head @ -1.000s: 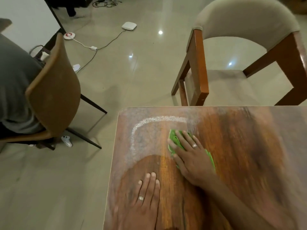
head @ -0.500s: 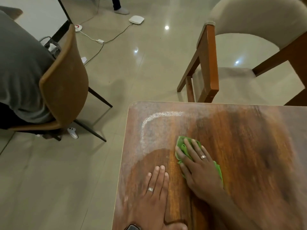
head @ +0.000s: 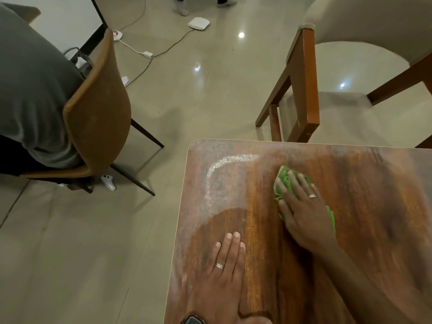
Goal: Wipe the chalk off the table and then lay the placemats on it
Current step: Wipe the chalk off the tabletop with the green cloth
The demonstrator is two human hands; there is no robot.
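Note:
A dark wooden table [head: 378, 206] fills the lower right of the view. A curved white chalk mark [head: 219, 167] runs round its far left corner, with a pale chalk haze along the left edge. My right hand [head: 301, 206] lies flat with straight fingers on a green cloth [head: 284, 177] and presses it to the tabletop just right of the chalk mark. My left hand [head: 224, 270] rests flat on the table near the left edge, fingers together, holding nothing. No placemats are in view.
A wooden armchair with a beige seat [head: 304, 90] stands at the table's far side. A brown chair [head: 98, 108] with a seated person in grey [head: 30, 90] is on the left. Cables, a white box [head: 198, 23] and a white controller [head: 108, 182] lie on the tiled floor.
My right hand slid the green cloth toward me and then back out toward the far edge. The right end of the chalk arc has been wiped away. My left hand stayed put.

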